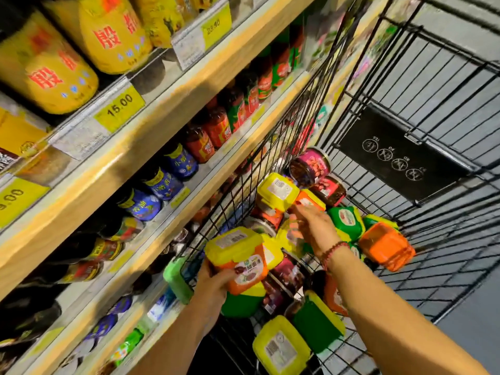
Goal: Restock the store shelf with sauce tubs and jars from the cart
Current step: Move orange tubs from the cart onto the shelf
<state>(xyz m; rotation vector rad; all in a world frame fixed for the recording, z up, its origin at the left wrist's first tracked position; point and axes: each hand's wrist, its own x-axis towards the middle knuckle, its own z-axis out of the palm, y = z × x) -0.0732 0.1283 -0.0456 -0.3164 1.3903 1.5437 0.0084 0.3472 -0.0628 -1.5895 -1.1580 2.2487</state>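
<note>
Cart: black wire mesh, fills the frame from centre out to 3 o'clock. A flat black plate with white round symbols is fixed on its far wall.

Load in the cart: square plastic sauce tubs, glossy, with orange or green bodies and yellow lids, tumbled at all angles. Round glass jars with dark contents and pink labels lie at 12 o'clock of the heap.

Shelf: pale wood edges running from 7 o'clock up to 1 o'clock, with clear strips holding yellow price tags. One row has blue-labelled jars, then red ones further along. Soft yellow packs sit on the level above.

Left hand: reaches in from 6 o'clock, fingers curled under and round an orange tub. The tub is held lid-up, above the cart's near corner.

Right hand: forearm enters from 5 o'clock, palm down over the heap, red bead bracelet at the wrist. The fingertips reach a second orange tub. Motion blur here, so I cannot tell whether it has a grasp.
</note>
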